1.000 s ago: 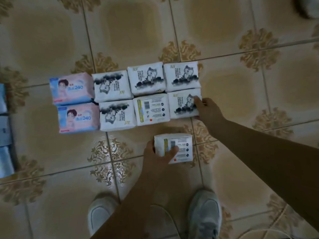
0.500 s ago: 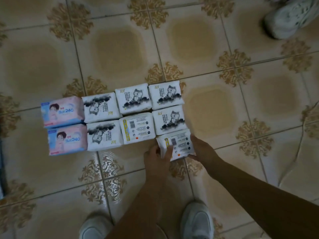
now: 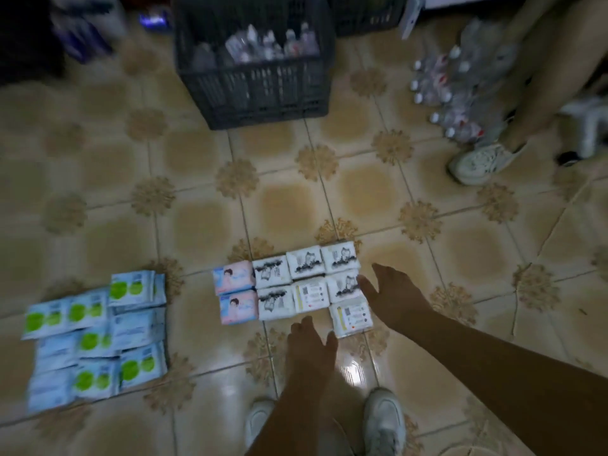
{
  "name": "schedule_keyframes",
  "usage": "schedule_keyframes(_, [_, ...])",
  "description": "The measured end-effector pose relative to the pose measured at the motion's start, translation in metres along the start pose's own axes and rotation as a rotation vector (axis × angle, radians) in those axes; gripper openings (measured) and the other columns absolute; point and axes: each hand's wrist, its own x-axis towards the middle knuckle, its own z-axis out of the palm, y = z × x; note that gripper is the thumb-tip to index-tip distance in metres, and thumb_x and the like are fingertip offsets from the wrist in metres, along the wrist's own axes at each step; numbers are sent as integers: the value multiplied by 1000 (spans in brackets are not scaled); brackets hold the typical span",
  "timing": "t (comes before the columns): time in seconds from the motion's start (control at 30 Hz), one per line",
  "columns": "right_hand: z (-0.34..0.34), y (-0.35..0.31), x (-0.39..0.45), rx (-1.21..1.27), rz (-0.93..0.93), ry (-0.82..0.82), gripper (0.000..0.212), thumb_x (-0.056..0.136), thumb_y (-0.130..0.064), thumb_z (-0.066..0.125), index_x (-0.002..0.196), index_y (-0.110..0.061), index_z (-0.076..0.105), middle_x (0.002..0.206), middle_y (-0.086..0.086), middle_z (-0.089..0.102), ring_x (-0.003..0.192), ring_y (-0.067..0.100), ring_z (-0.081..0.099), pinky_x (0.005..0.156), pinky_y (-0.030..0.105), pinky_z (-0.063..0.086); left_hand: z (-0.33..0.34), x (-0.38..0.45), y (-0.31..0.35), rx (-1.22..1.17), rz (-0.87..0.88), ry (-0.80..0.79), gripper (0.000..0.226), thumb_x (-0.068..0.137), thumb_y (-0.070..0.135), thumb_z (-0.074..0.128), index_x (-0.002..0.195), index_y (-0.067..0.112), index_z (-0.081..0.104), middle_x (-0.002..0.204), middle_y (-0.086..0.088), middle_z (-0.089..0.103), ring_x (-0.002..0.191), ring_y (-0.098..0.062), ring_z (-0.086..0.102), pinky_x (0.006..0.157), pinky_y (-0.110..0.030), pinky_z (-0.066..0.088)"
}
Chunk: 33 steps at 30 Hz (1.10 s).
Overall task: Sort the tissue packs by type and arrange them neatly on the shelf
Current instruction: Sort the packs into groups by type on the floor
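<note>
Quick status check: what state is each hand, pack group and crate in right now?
Left hand: open, empty.
Right hand: open, empty.
Label-up white pack: released, on floor.
White packs: two rows.
Pink packs: paired.
Green-and-blue packs: grouped, overlapping.
Black crate: holds bottles.

Both hands, left and right, off the label-up pack, grips open.

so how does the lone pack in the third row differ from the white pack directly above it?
The lone pack lies back-label up; the pack above shows its ink cat print. The lone pack sits slightly skewed, starting a row; the pack above sits squared in the grid. Both are white, similar in size, and untouched by either hand.
</note>
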Motion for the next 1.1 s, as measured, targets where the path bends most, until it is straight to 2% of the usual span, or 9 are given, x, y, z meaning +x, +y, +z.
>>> schedule_keyframes(0.13, [-174,-117,-78,-9,-144,131,66,102,-53,28,154,-12,24,156,10,33,142,29,31,114,40,31,-157,-108,60,-1,82,108,70,97,54,38,151,9,34,152,-8,41,143,-24,35,116,-32,29])
schedule_keyframes(0.2, [-260,-189,-129,72,-225,239,64,102,-51,30,154,-14,25,157,9,32,142,29,30,114,38,28,-250,-169,92,36,157,177,63,101,46,42,153,14,29,153,-5,38,142,-22,35,112,-32,33])
schedule_keyframes(0.27, [-335,-260,-182,131,-328,326,63,102,-52,30,154,-16,26,157,7,31,143,27,31,115,38,28,-338,-229,122,20,248,297,58,100,43,45,151,17,31,147,-6,40,132,-24,45,104,-36,42])
schedule_keyframes(0.37, [-419,-356,-268,141,-518,419,66,100,-57,28,153,-18,29,156,4,35,142,26,33,115,42,32,-443,-315,143,-1,289,524,54,98,40,47,146,17,37,141,-8,44,121,-27,54,97,-38,47])
schedule_keyframes(0.5, [-491,-467,-370,126,-802,498,65,101,-57,28,152,-17,31,156,3,34,144,26,29,115,42,31,-543,-420,139,-55,326,789,52,96,36,50,144,18,41,137,-4,45,124,-24,48,100,-34,41])
schedule_keyframes(0.67, [-485,-582,-483,180,-1128,453,61,102,-53,32,150,-16,35,155,5,35,142,26,30,115,43,28,-604,-526,78,-126,193,1039,55,95,39,53,144,20,40,138,-3,43,129,-23,43,107,-35,37])
schedule_keyframes(0.83, [-399,-667,-611,220,-1473,340,53,101,-40,43,142,-6,46,146,15,47,136,31,41,112,41,30,-627,-626,-28,-187,-34,1262,53,91,40,54,138,15,48,132,-10,49,125,-31,47,104,-38,41])
schedule_keyframes(0.93, [-343,-699,-699,192,-1633,252,51,100,-36,46,142,-5,46,146,15,47,137,29,40,112,36,26,-634,-692,-105,-264,-170,1368,51,94,43,49,138,17,47,133,-7,49,126,-29,47,105,-36,40])
schedule_keyframes(1.1, [-270,-759,-843,225,-1855,108,65,96,-52,39,144,-8,43,148,14,44,138,27,37,114,35,24,-649,-802,-234,-412,-318,1533,49,99,45,47,142,22,45,139,-2,45,128,-23,48,106,-33,38])
